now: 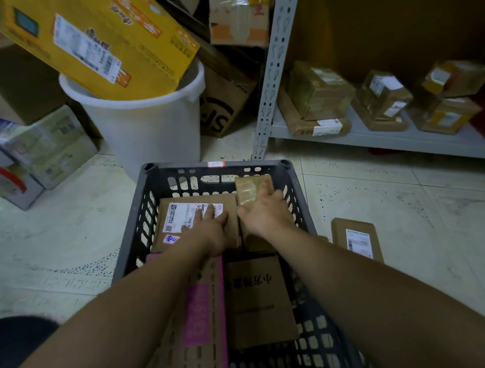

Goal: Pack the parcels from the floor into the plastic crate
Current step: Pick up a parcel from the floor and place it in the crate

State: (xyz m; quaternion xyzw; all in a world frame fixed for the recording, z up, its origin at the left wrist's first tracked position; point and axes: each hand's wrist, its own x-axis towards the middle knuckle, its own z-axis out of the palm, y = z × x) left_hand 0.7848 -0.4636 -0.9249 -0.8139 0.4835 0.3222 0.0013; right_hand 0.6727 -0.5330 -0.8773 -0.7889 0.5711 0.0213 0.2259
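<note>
Left hand (pixel 213 230) lies flat on a labelled box (pixel 179 215) in the crate (pixel 179 167) — right hand (pixel 267 214) grips a taped parcel (pixel 250 187).

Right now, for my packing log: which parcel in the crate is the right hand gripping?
The tape-wrapped parcel in the far right corner; the right hand grips it, unlike the cardboard boxes beside it.

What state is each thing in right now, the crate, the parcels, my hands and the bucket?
plastic crate, on the floor, partly filled.
left hand, fingers straight, pressing the labelled parcel.
right hand, fingers curled round the taped parcel.
labelled parcel, flat inside the plastic crate.
taped parcel, at the plastic crate's far right.
floor parcel, right of the plastic crate, unpacked.
white bucket, upright, yellow box tilted in its mouth.
</note>
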